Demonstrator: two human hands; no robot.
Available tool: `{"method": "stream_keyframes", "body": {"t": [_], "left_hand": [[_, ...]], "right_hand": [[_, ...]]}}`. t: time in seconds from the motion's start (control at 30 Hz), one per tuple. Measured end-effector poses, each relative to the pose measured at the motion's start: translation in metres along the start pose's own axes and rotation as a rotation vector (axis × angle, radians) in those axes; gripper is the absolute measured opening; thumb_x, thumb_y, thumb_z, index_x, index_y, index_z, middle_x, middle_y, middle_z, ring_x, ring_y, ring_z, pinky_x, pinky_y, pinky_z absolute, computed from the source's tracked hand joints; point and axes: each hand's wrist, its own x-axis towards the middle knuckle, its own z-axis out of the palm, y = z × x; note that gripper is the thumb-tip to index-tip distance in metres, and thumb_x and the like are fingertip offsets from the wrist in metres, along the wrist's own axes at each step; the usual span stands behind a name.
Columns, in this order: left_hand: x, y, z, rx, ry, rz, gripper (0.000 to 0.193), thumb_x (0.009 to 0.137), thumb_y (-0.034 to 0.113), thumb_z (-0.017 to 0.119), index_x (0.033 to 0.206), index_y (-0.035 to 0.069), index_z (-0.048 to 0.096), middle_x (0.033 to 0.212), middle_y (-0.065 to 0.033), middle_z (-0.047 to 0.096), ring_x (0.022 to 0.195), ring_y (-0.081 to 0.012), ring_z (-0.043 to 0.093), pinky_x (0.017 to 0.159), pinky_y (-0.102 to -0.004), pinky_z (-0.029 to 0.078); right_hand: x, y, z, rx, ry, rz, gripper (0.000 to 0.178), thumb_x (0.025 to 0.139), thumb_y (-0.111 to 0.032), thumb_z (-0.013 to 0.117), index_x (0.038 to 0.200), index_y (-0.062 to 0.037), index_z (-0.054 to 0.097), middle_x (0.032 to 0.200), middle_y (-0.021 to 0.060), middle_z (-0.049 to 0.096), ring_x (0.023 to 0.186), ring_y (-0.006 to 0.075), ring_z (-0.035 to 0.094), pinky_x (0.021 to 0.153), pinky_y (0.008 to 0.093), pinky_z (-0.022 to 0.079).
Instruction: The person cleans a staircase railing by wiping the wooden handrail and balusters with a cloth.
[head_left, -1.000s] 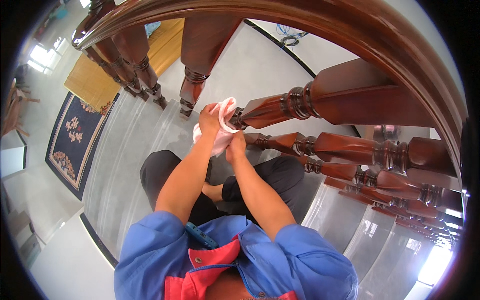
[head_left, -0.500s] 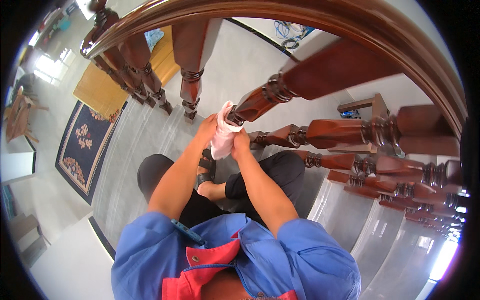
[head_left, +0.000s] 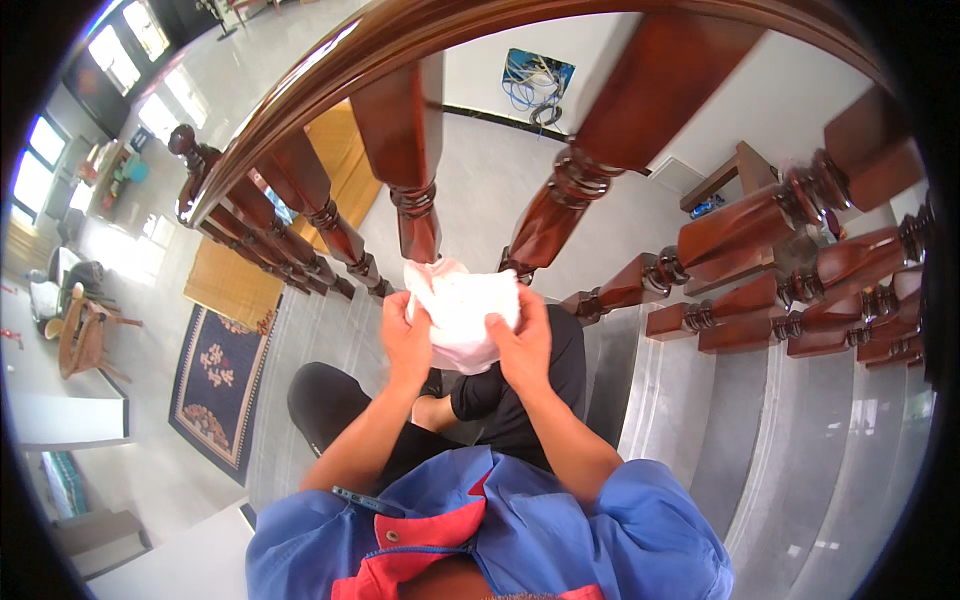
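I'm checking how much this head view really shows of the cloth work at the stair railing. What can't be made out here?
- Head view: the part of the white cloth under the left hand and right hand is covered by their fingers.
- The baluster foot is hidden behind the cloth.
- The handrail is bent by the fisheye and cut off at the rim.

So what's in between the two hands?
In the head view, a crumpled white cloth sits between the left hand and right hand; both grip it, just below a reddish wooden baluster.
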Motion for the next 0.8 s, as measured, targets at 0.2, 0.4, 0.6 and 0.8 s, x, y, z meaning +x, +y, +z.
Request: {"method": "stream_keyframes", "body": {"t": [0.2,0.4,0.6,0.8], "left_hand": [[0.004,0.179,0.059,-0.522,-0.071,0.397,0.044,0.1,0.024,0.069,0.128,-0.004,0.049,0.118,-0.0069,0.058,0.108,-0.0163,0.058,0.097,-0.0316,0.046],[0.042,0.296,0.098,-0.796,-0.416,0.66,0.048,0.111,0.039,0.048,0.125,-0.005,0.06,0.121,-0.0083,0.063,0.111,-0.015,0.056,0.099,-0.0305,0.044],[0.05,0.306,0.119,-0.359,-0.109,0.7,0.047,0.108,0.039,0.049,0.125,-0.003,0.06,0.108,-0.0094,0.067,0.096,-0.0138,0.059,0.087,-0.0306,0.048],[0.038,0.19,0.132,-0.365,-0.2,0.683,0.053,0.112,0.038,0.036,0.139,-0.004,0.053,0.127,-0.0136,0.065,0.116,-0.0203,0.06,0.101,-0.0333,0.045]], "right_hand": [[0.039,-0.136,-0.017,0.035,0.175,-0.695,0.055,0.095,-0.005,0.067,0.14,0.0009,0.037,0.132,0.0158,0.055,0.118,0.0229,0.057,0.105,0.0377,0.045],[0.124,-0.252,-0.007,-0.023,0.155,-0.913,0.038,0.108,-0.022,0.056,0.135,0.0039,0.054,0.128,0.01,0.062,0.113,0.0153,0.057,0.103,0.0302,0.045],[0.137,-0.253,0.021,0.134,-0.065,-0.687,0.05,0.111,-0.04,0.037,0.13,0.0021,0.057,0.121,0.0091,0.063,0.111,0.0194,0.057,0.099,0.0341,0.044],[0.129,-0.138,0.016,0.038,0.177,-0.695,0.037,0.107,-0.031,0.042,0.116,0.0003,0.06,0.095,0.0134,0.066,0.084,0.0184,0.061,0.077,0.0359,0.05]]}}
